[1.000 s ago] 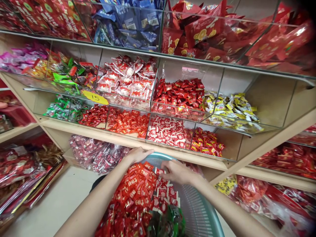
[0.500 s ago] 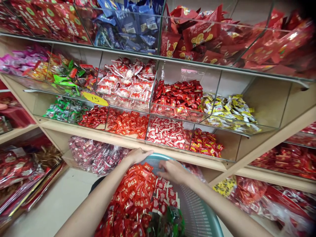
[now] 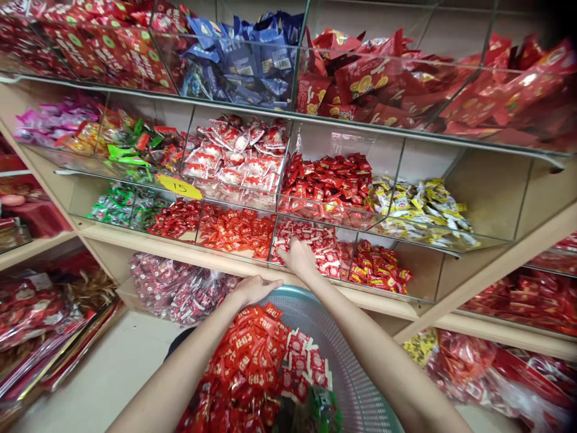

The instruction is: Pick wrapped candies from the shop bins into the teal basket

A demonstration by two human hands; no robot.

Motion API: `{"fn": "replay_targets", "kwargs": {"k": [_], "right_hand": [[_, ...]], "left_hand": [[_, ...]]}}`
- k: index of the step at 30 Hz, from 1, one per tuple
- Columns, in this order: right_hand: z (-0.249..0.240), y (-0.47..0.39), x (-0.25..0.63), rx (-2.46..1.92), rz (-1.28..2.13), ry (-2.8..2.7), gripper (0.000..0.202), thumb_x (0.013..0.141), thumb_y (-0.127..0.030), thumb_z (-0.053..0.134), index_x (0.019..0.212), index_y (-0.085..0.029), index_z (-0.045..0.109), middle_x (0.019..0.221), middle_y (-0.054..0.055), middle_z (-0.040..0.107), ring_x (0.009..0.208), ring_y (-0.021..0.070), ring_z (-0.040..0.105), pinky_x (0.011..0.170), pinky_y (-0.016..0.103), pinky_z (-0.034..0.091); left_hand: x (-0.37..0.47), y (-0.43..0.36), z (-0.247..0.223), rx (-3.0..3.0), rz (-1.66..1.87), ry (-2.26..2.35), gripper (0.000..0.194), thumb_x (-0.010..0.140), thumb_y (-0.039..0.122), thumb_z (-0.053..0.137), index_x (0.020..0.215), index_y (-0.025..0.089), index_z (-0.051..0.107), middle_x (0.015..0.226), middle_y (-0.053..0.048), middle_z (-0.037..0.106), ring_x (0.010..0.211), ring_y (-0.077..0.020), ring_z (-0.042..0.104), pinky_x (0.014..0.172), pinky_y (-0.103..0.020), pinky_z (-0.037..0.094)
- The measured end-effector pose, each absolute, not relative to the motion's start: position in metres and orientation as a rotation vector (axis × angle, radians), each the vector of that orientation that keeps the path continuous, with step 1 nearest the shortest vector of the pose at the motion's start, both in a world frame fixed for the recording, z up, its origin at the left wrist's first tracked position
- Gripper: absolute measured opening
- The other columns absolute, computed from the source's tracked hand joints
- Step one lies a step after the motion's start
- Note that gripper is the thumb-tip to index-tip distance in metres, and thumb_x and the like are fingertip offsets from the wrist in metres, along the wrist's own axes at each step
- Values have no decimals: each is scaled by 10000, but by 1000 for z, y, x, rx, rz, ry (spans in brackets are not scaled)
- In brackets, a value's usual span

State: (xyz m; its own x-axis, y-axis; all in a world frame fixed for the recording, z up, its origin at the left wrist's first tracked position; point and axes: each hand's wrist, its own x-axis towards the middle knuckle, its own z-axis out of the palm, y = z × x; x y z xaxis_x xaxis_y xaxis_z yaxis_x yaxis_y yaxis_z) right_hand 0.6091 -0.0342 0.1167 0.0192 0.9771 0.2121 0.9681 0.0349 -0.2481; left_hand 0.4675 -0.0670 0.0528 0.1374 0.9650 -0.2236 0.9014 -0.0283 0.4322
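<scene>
My left hand (image 3: 252, 290) is closed over the far rim of a teal plastic basket (image 3: 360, 361), thumb pointing right. Inside the basket lie orange-red wrapped candies (image 3: 252, 343), red-and-white wrapped candies (image 3: 300, 364) and some green-wrapped pieces (image 3: 324, 406). My right hand (image 3: 301, 258) reaches over the clear front panel into a shelf bin of red-and-white candies (image 3: 324, 243). Its thumb and forefinger look apart at the candies' surface, and the other fingers are mostly hidden. I see nothing held in it.
Clear dividers split the wooden shelves into bins. Beside my right hand are bins of orange-red candies (image 3: 238, 231) and red-yellow candies (image 3: 381, 267). A yellow tag (image 3: 179, 187) reads 15. Bagged candies (image 3: 175, 285) lie under the bottom ledge (image 3: 180, 249).
My right hand has moved from above the basket up and forward into the red-and-white candy bin. My left hand stays on the basket rim. The view has shifted slightly.
</scene>
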Motion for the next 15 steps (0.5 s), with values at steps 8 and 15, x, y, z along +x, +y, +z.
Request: {"fn": "replay_targets", "kwargs": {"k": [8,15], "right_hand": [[108,-25,604,-1965,37,-2045,450,771,-513,433,988,-144,573,911,155,638,864,253,597,654,303,408],[108,-24,609,-1939,43,-1992,439,750,-496,443,964,-144,594,885,151,641,830,251,597,624,290,388]], "left_hand": [[465,-66,50,1944,197,1759,756,652,767,281,854,169,697,873,-132,687,881,-302,617,686,-296,432],[466,-63,46,1966,199,1744,733,665,763,267,793,190,706,842,-103,695,838,-288,629,697,-296,431]]}}
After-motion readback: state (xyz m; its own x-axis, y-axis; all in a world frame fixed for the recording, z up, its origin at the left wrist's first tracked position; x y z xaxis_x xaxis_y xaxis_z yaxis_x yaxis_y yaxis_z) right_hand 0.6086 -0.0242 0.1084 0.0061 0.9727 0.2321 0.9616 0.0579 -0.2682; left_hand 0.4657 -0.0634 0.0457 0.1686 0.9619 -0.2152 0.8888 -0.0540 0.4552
